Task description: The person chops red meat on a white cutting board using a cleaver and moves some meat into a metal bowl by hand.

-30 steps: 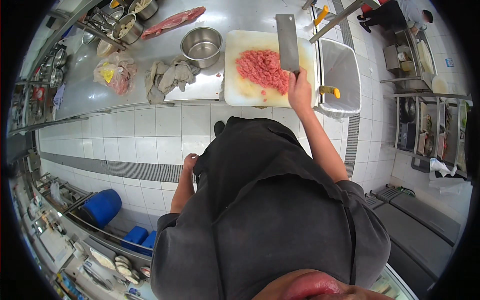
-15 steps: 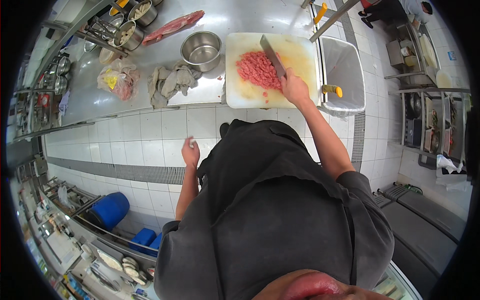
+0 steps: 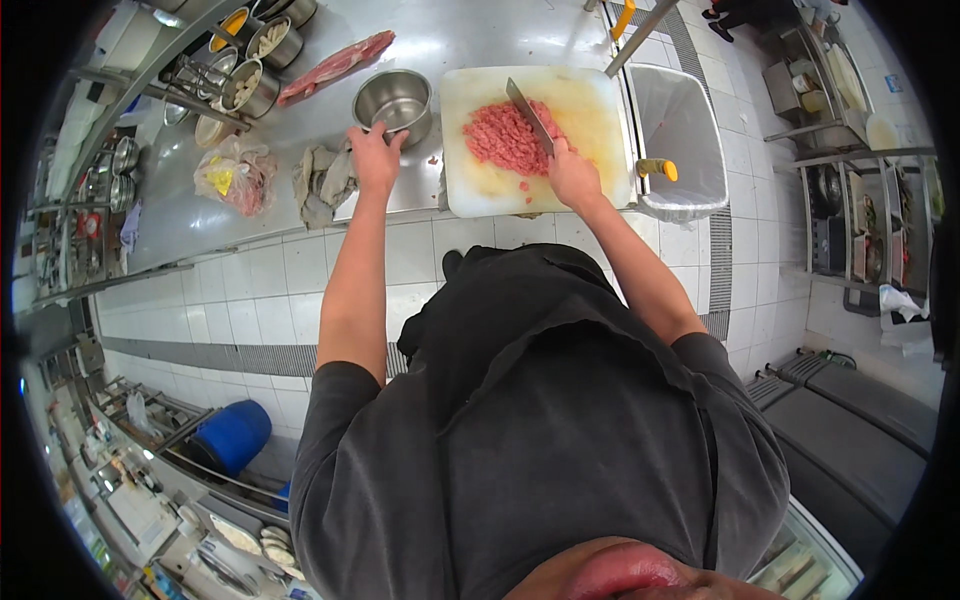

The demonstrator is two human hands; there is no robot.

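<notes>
My right hand (image 3: 575,178) is wrapped round the handle of a cleaver (image 3: 530,115), whose blade stands on edge against a heap of chopped pinkish-red raw meat (image 3: 500,138). The meat lies on a thick white cutting board (image 3: 600,110) with yellowish stains. Fingers apart, my left hand (image 3: 375,160) is at the near rim of a round metal pot (image 3: 392,92); whether its fingertips grip the rim I cannot tell. The inside of the pot shows bare metal. Beside that hand lies a crumpled grey cloth (image 3: 322,185).
A long strip of raw meat (image 3: 335,68) and a plastic bag of meat (image 3: 237,175) lie on the steel table (image 3: 290,120). Several filled metal pots stand far left. Right of the board hangs a lined bin (image 3: 680,140), with a yellow-handled tool (image 3: 656,169) at the table edge.
My left hand has risen from beside my body to the rim of the metal pot. The cleaver remains in my right hand by the meat. The whole view has shifted slightly.
</notes>
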